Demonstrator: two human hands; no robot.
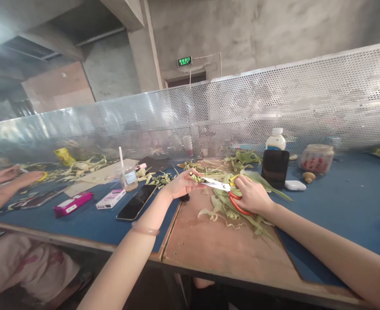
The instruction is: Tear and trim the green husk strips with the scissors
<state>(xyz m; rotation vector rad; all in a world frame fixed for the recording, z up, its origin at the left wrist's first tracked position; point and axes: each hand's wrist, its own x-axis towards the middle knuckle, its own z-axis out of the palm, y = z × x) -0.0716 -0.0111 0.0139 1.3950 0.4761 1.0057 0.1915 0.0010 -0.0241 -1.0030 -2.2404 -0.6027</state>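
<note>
My left hand (pixel 182 185) is closed on a small green plant piece (pixel 195 177) at the middle of the view. My right hand (pixel 253 196) grips scissors (pixel 219 185) with red-orange handles. Their silver blades point left and lie slightly apart, with the tips right beside the fingers of my left hand. Whether the blades touch the plant piece, I cannot tell. Under and around my right hand lies a heap of long green leaves and curled peelings (pixel 223 209) on a brown board (pixel 205 245).
Left of my arm are a dark phone (pixel 137 201), a white-pink box (pixel 110 199), a magenta pack (pixel 72 204) and a cup with straw (pixel 130 177). Rightward stand an upright phone (pixel 275 168), bottle (pixel 276 140), earbud case (pixel 295 185) and jar (pixel 317 159). Another person's hands (pixel 22 178) are far left.
</note>
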